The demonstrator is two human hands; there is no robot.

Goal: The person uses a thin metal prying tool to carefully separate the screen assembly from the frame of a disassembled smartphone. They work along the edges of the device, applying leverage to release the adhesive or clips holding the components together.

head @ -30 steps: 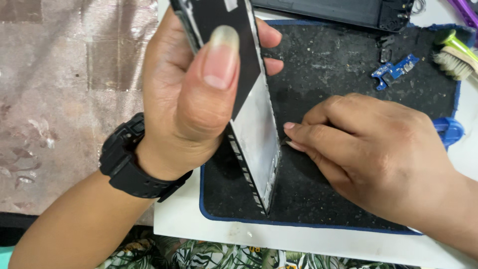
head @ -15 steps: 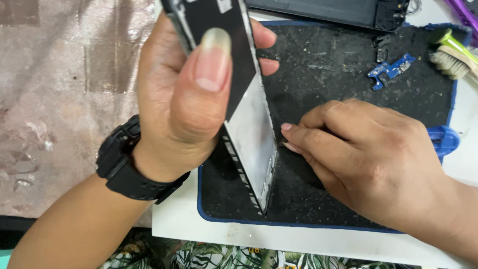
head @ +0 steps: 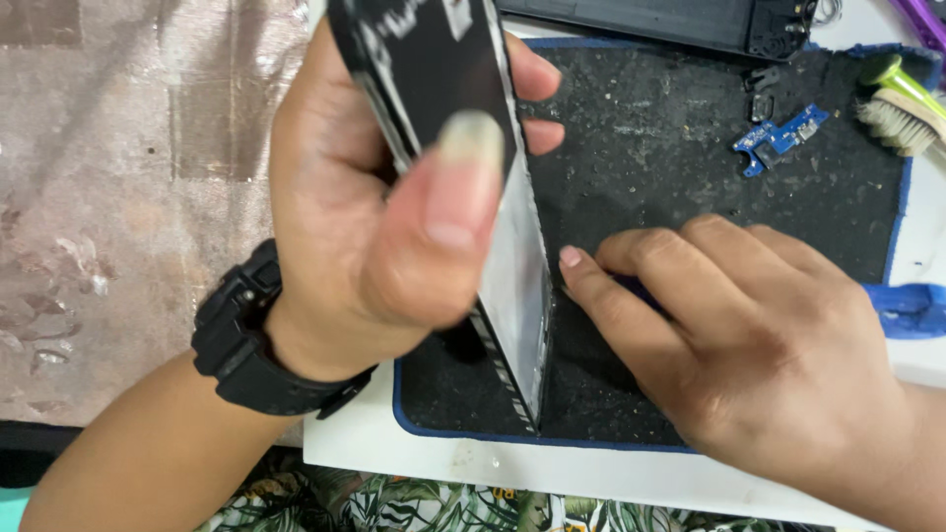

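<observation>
My left hand (head: 384, 227) grips a phone body (head: 517, 286), black on its face and silvery along the inside, held on edge with its lower corner resting on a black work mat (head: 670, 158). The thumb presses the black face; the fingers wrap behind. My right hand (head: 749, 345) lies on the mat just right of the phone, fingers curled, index fingertip almost touching the phone's edge. Something dark is tucked under its fingers; I cannot tell what it is.
A small blue circuit part (head: 778, 138) lies on the mat's upper right. A brush with a green handle (head: 902, 103) sits at the right edge, a blue plastic tool (head: 912, 307) below it. A dark device (head: 690, 20) lies along the top. A white board (head: 414, 453) is under the mat.
My left hand has tilted the phone slightly and its thumb has slid lower on the black face. My right hand stays beside the phone's edge.
</observation>
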